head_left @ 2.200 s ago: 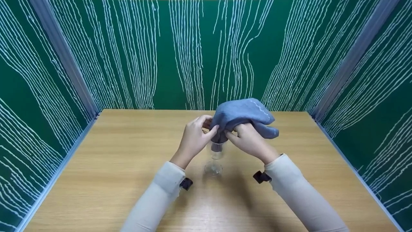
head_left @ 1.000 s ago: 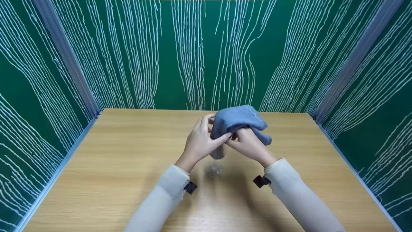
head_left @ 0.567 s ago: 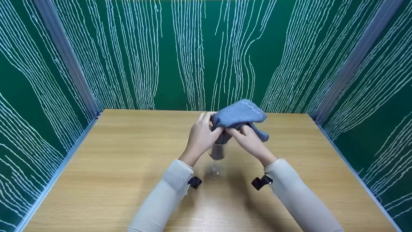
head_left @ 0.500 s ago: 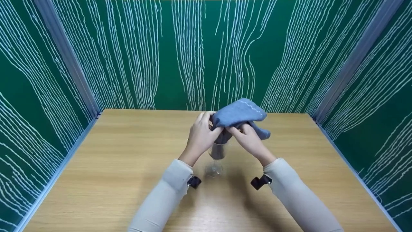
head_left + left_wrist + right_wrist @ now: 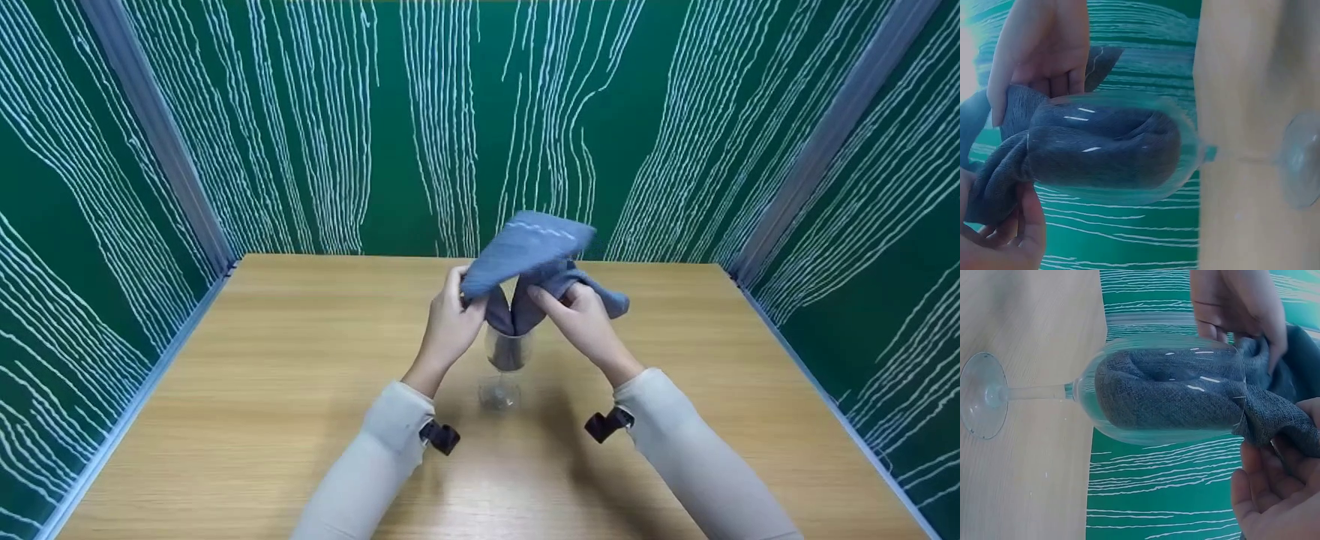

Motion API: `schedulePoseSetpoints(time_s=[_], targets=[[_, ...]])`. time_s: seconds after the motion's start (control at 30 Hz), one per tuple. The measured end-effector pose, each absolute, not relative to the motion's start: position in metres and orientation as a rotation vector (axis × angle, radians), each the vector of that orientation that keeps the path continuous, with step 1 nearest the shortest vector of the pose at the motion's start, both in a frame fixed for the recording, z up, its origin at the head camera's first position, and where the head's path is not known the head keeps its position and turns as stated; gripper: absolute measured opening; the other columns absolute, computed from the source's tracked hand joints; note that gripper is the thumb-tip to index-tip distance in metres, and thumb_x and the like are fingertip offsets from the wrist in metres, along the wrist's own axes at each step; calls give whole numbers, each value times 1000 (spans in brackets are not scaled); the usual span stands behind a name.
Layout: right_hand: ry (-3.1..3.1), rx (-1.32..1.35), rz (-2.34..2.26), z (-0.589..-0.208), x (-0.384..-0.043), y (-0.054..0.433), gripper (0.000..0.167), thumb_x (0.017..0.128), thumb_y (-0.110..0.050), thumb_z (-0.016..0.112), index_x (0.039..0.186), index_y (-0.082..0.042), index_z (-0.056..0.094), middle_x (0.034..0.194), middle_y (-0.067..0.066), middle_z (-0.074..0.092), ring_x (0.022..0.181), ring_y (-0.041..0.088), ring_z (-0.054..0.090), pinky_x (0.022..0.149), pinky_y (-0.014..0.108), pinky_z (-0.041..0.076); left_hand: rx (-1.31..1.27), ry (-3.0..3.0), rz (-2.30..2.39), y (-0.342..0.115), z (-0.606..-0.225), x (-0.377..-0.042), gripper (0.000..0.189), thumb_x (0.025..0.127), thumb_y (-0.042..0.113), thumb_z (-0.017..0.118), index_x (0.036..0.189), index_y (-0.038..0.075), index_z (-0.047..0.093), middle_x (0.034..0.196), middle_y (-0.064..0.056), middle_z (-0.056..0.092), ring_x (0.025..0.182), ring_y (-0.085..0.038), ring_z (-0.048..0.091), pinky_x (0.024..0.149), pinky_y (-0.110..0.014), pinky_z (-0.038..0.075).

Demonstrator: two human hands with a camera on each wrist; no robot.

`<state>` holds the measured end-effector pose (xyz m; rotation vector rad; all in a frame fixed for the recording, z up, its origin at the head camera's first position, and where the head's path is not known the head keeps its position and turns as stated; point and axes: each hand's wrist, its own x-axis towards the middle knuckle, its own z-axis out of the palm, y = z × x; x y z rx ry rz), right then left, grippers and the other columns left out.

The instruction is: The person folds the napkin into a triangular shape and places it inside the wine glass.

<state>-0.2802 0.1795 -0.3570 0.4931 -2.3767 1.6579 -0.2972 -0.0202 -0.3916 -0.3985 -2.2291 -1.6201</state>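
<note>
A blue-grey cloth napkin (image 5: 529, 244) stands bunched in a clear stemmed glass (image 5: 508, 352), its upper part spreading out in two folds above the rim. My left hand (image 5: 452, 322) holds the left fold between thumb and fingers. On the other side, my right hand (image 5: 585, 322) pinches the right fold, thumb toward the glass. Through the bowl, the rolled lower part of the napkin (image 5: 1106, 149) shows in the left wrist view. The right wrist view has the upright wine glass (image 5: 1039, 392) with its stem and foot on the table. Some fingertips are hidden behind cloth.
The glass stands on a light wooden table (image 5: 300, 360). Green walls (image 5: 420, 150) with wavy white lines close off the back and both sides. Each sleeve carries a small black wrist camera (image 5: 440, 436).
My left hand has moved left, drawing its fold away from the right one, so a gap has opened between them. The napkin's top has swung left. My right hand has barely moved.
</note>
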Motion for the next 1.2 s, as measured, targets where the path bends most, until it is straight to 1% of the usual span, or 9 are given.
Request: schedulePoseSetpoints(time_s=[0.13, 0.2, 0.33, 0.47, 0.6, 0.73, 0.93, 1.07, 1.2], targets=[[-2376, 491, 1667, -358, -279, 181, 19, 99, -13, 64, 82, -8, 58, 77, -2, 50, 72, 13, 48, 63, 25, 39, -342, -2238, -1767, -27, -398, -297, 29, 100, 24, 57, 125, 8, 57, 97, -10, 64, 81, -21, 61, 72, -36, 52], [-2375, 470, 1679, -366, -286, 184, 19, 99, -16, 64, 82, -8, 59, 78, -1, 52, 73, 14, 49, 62, 25, 40, -345, -2236, -1824, -30, -401, -297, 34, 101, 27, 57, 129, 7, 58, 100, -11, 64, 83, -22, 62, 72, -36, 53], [-2379, 406, 1717, -381, -294, 189, 26, 100, -26, 65, 83, -9, 56, 79, 1, 52, 74, 16, 50, 64, 26, 40, -377, -2254, -1956, -37, -408, -295, 46, 102, 31, 56, 142, 8, 50, 116, -13, 63, 98, -24, 61, 79, -37, 53], [-2367, 374, 1802, -387, -293, 190, 29, 100, -33, 63, 97, -4, 59, 97, 6, 64, 90, 18, 58, 80, 27, 49, -388, -2277, -2101, -41, -415, -295, 55, 102, 37, 55, 146, 6, 43, 117, -12, 63, 99, -23, 61, 82, -36, 50], [-2317, 349, 1887, -392, -291, 189, 33, 101, -31, 61, 111, 0, 59, 109, 11, 64, 100, 20, 59, 89, 31, 51, -379, -2278, -2148, -42, -419, -294, 49, 102, 39, 55, 133, 1, 54, 108, -10, 66, 91, -22, 64, 80, -35, 50], [-2207, 249, 2023, -398, -290, 186, 30, 101, -27, 59, 114, 1, 60, 106, 9, 64, 97, 19, 61, 87, 31, 53, -338, -2306, -2163, -43, -420, -292, 44, 101, 42, 57, 119, 3, 62, 102, -9, 69, 91, -23, 64, 81, -35, 50], [-1919, 110, 2396, -408, -288, 179, 27, 102, -17, 51, 118, 5, 54, 98, 5, 65, 88, 14, 63, 82, 34, 51, -220, -2504, -2102, -49, -423, -289, 57, 95, 62, 53, 108, 8, 69, 96, -6, 68, 92, -21, 60, 77, -35, 47], [-1961, 89, 2389, -412, -287, 180, 29, 103, -22, 49, 116, 3, 55, 99, 5, 64, 89, 15, 61, 80, 34, 50, -325, -2457, -2087, -50, -423, -289, 52, 99, 55, 51, 105, 6, 68, 96, -6, 65, 85, -20, 59, 78, -32, 49], [-2183, 127, 2138, -409, -286, 188, 33, 104, -30, 51, 100, 1, 61, 93, 8, 62, 84, 18, 60, 79, 33, 52, -374, -2556, -1987, -55, -418, -286, 58, 97, 64, 47, 101, 9, 67, 94, -3, 61, 87, -26, 58, 75, -32, 47]])
